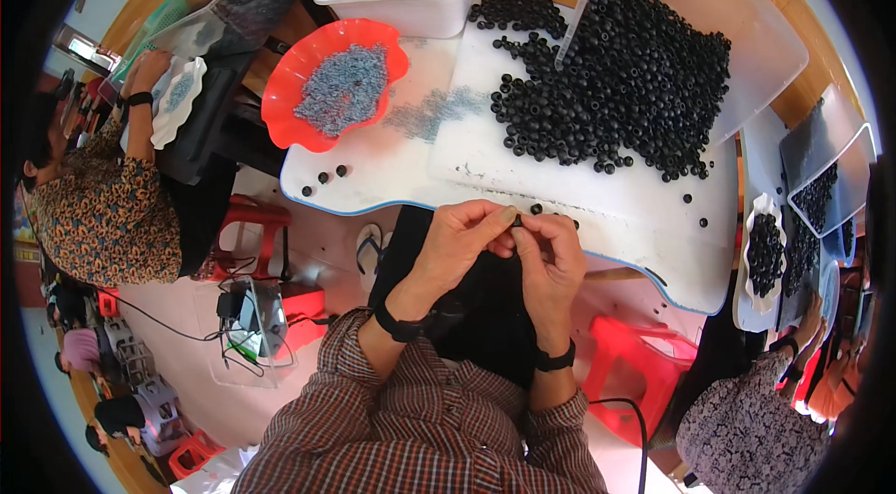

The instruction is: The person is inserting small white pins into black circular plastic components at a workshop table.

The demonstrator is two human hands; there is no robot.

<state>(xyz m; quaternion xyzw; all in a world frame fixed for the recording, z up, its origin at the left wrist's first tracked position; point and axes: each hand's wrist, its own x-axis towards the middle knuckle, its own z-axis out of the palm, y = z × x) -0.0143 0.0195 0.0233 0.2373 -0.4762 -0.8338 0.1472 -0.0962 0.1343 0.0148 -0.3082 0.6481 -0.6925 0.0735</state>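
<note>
My left hand [459, 237] and my right hand [551, 261] meet just past the near edge of the white table [373, 181]. Between their fingertips they pinch a small black piece [517, 221], mostly covered by the fingers. Just beyond my fingers a round black piece [536, 208] lies at the table edge. A large heap of small round black pieces with holes [625, 74] spreads over the right side of the table. On the left stands a red scalloped bowl [280, 107] with many tiny grey metallic pieces in it.
A white tub [397, 4] of black pieces stands at the back, and a clear bin [765, 46] tips toward the heap. Loose black pieces [324, 178] lie at the table's left edge. Co-workers sit at left [112, 205] and right [756, 429]. Red stools [639, 363] stand below.
</note>
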